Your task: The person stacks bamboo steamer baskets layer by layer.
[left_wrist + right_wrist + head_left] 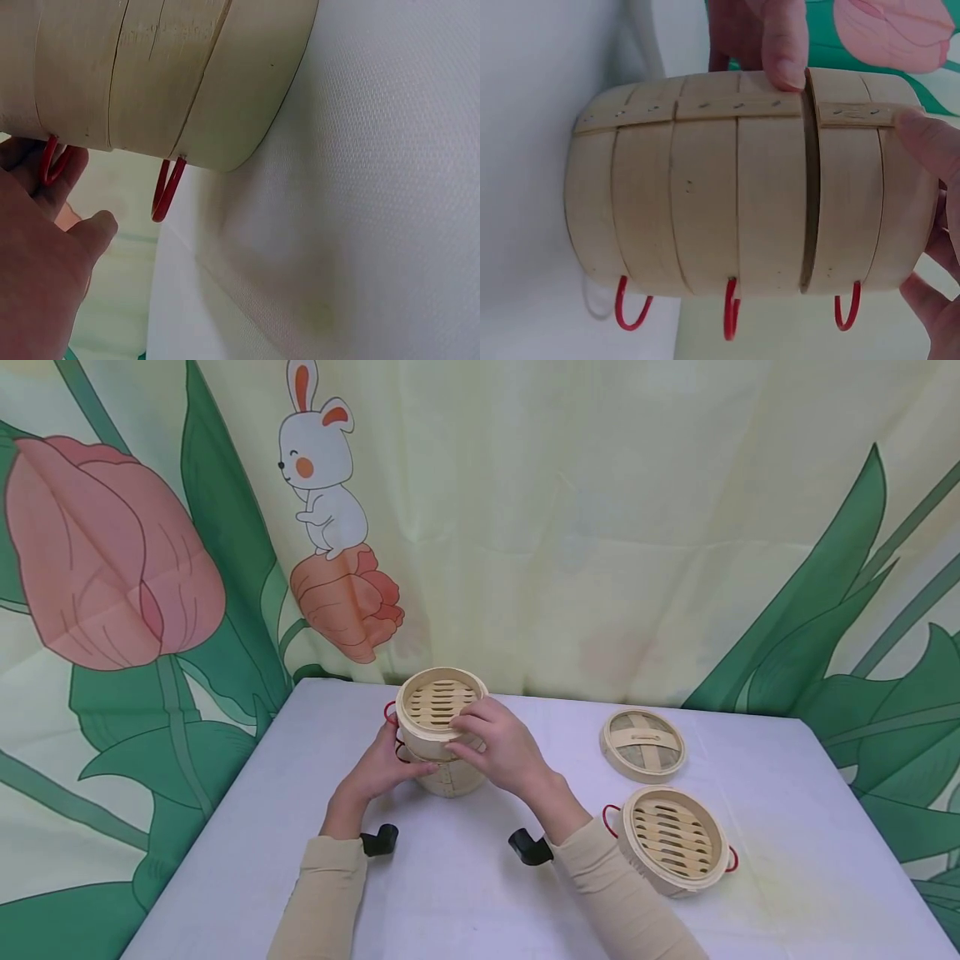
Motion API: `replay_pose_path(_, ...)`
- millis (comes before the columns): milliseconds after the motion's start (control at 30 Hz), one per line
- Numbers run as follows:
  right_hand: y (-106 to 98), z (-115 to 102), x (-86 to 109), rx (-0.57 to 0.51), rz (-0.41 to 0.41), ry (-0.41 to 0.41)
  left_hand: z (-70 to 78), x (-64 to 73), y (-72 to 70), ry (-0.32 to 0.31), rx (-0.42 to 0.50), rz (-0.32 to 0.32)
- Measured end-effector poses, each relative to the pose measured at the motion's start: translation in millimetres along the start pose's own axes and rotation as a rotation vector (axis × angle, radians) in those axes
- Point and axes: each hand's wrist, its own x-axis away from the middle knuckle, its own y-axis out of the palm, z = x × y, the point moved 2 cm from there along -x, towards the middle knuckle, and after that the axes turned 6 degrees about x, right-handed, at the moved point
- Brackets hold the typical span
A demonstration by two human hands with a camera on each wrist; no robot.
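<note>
Three round bamboo steamer baskets are stacked at the table's back left. My right hand (504, 747) pinches the rim of the top basket (437, 703), thumb in front and fingers across the edge. In the right wrist view a narrow dark gap separates this basket from the middle basket (739, 187) under it. The bottom basket (622, 202) stands on the table. My left hand (377, 762) is at the stack's left side with the thumb extended. Its fingers reach behind a red loop handle (52, 165), partly hidden by the baskets.
On the right, another bamboo steamer basket (671, 833) with red handles stands beside my right sleeve. Behind it lies a round steamer lid (642, 743) with a strap handle. A printed curtain (562, 527) hangs along the back edge of the white table (450, 893).
</note>
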Motion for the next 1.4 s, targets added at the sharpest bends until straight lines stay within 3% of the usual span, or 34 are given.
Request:
replay_pose_path(200,4.7,-2.2,2.0,0.021,-0.002,0.000,2.0,-0.4,1.0,0.030,0.039,-0.015)
replay_pose_path(433,6.6,-3.8,1.8,0.043,0.005,0.004,33.9,13.8,1.2,0.018,0.066,-0.035)
replay_pose_path(533,7.0,-4.3,2.2,0.052,0.006,0.007,35.7,14.8,2.0,0.019,0.070,-0.035)
replay_pose_path(1033,9.3,-6.7,1.0,0.071,-0.007,0.007,32.9,13.6,0.2,0.050,0.099,-0.059)
replay_pose_path(1300,10.8,-7.6,1.7,0.082,-0.007,0.002,33.2,14.0,0.6,0.035,0.092,-0.061)
replay_pose_path(1400,11.4,-7.7,2.6,0.088,-0.010,0.001,19.5,8.1,1.5,0.026,0.094,-0.049)
